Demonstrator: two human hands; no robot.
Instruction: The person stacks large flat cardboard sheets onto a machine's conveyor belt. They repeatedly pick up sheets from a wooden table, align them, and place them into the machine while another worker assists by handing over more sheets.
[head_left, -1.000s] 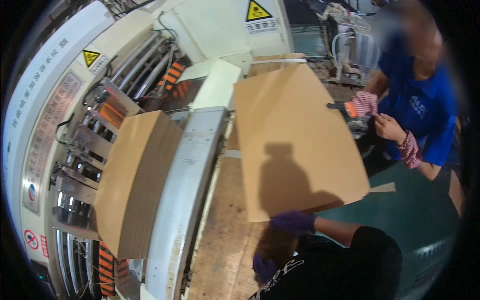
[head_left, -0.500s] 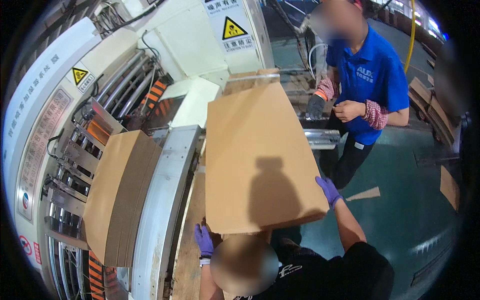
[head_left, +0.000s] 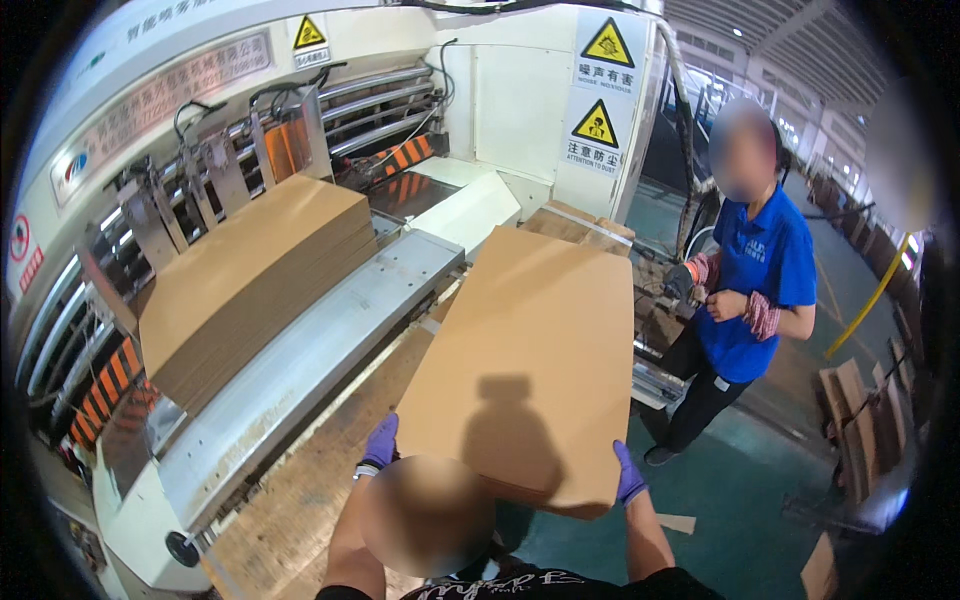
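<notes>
A stack of flat brown cardboard sheets [head_left: 550,310] lies in front of me, with a dark shadow on its near half. My left hand [head_left: 381,442], in a purple glove, grips the stack at its near left corner. Its near right edge is held by my right hand [head_left: 628,474], gloved in purple too. Parts of the fingers are hidden by the cardboard. Under and left of the stack runs a worn wooden board [head_left: 285,505]. Beyond the stack's far end lies more cardboard [head_left: 562,222] with a pale strap across it.
At left, a white machine [head_left: 500,110] with rollers holds a thick cardboard pile [head_left: 255,270] behind a metal ledge [head_left: 310,355]. A co-worker in a blue shirt [head_left: 768,280] stands at right, hands together. Cardboard pieces [head_left: 852,425] lean farther right; a scrap [head_left: 677,522] lies on the green floor.
My view has turned, so the machine and stack appear at a different slant and more of the hall shows. Both hands stay on the stack's near end.
</notes>
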